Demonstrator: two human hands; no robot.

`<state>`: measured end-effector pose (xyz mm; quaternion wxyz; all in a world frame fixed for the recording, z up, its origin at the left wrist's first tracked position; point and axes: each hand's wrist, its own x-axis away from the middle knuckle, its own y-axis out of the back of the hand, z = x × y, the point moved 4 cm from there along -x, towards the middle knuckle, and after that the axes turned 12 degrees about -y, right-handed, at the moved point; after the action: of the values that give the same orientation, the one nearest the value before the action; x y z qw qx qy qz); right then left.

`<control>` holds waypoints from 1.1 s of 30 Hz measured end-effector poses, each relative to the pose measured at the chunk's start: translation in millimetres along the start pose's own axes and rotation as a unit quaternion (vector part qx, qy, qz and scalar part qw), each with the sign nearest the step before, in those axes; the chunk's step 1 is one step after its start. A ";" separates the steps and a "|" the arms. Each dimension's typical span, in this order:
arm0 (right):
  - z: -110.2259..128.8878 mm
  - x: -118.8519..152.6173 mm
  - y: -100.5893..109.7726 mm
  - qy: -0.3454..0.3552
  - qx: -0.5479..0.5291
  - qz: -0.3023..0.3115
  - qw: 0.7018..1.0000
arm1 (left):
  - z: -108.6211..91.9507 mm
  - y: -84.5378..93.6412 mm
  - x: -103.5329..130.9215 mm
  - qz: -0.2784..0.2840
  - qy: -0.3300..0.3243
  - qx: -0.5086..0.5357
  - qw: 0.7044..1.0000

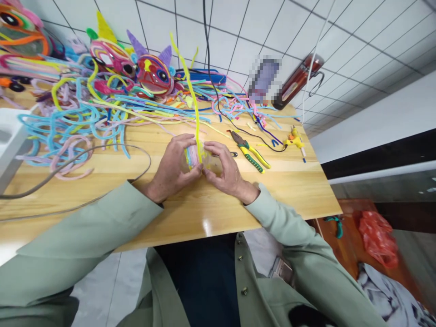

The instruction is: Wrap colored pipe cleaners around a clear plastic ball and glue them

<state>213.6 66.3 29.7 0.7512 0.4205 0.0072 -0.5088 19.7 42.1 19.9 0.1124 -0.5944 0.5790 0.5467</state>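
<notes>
small pastel-striped bundle [193,156], long yellow fuzzy stem [194,101] roughly upright against it, over wooden tabletop [184,213]

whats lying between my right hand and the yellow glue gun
Between the right hand and the glue gun, the head view shows a small dark item, the green-and-yellow pliers, part of a black cord and a dark blue fuzzy strip.

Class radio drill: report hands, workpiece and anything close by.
Both hands on small wrapped piece. Yellow strip standing up from it. Pliers lying just right. Cable crossing behind.
</notes>
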 end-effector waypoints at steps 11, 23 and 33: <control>-1.4 0.3 -1.7 0.016 0.000 -0.019 1.000 | -6.3 1.4 -2.7 -0.021 -0.004 0.028 0.999; -8.8 -2.6 -1.3 -0.026 -0.072 -0.001 0.997 | 6.5 2.2 -2.4 -0.023 0.032 0.049 0.998; -15.1 -3.6 -6.6 -0.031 -0.049 0.002 0.998 | 19.0 0.8 -0.3 -0.017 0.051 0.059 0.997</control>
<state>213.1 77.9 17.3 0.7717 0.3674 0.0084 -0.5190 9.3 56.5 13.4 0.1274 -0.6236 0.6049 0.4785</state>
